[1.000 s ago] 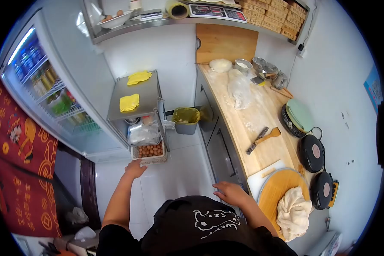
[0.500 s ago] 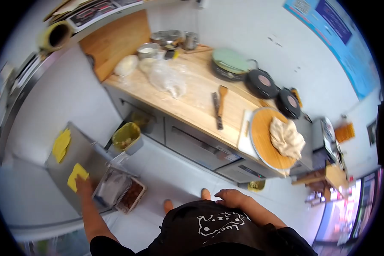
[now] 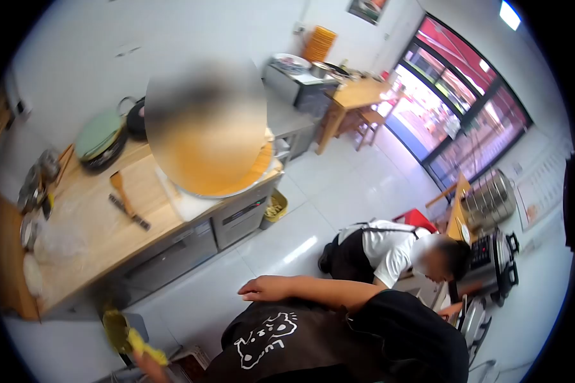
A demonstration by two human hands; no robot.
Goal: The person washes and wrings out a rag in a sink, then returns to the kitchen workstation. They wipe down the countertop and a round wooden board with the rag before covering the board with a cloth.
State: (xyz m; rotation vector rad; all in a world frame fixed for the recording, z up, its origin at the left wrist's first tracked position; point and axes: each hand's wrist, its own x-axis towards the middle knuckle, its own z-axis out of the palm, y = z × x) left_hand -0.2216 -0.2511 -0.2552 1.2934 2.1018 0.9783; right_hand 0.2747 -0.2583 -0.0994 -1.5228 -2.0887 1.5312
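Note:
At the lower left, my left hand (image 3: 152, 369) is closed on a yellow cloth (image 3: 145, 348), blurred by motion. Close beside the cloth stands a bin with a yellow liner (image 3: 115, 327). A container (image 3: 191, 362) shows partly at the bottom edge, to the right of that hand. My right hand (image 3: 264, 288) is held in front of my dark apron (image 3: 262, 341), fingers stretched out and nothing in them.
A wooden counter (image 3: 89, 246) bears a spatula (image 3: 122, 195), a plastic bag (image 3: 64, 239), a green-lidded pan (image 3: 100, 137) and a round board (image 3: 227, 185), partly blurred. At right a co-worker (image 3: 386, 252) bends low near a cooker (image 3: 492, 258). A glass door (image 3: 460, 96) lies beyond.
My view has swung to the right, bringing the co-worker and door into sight. The yellow cloth, earlier on a metal surface under my left hand, is now lifted beside the bin.

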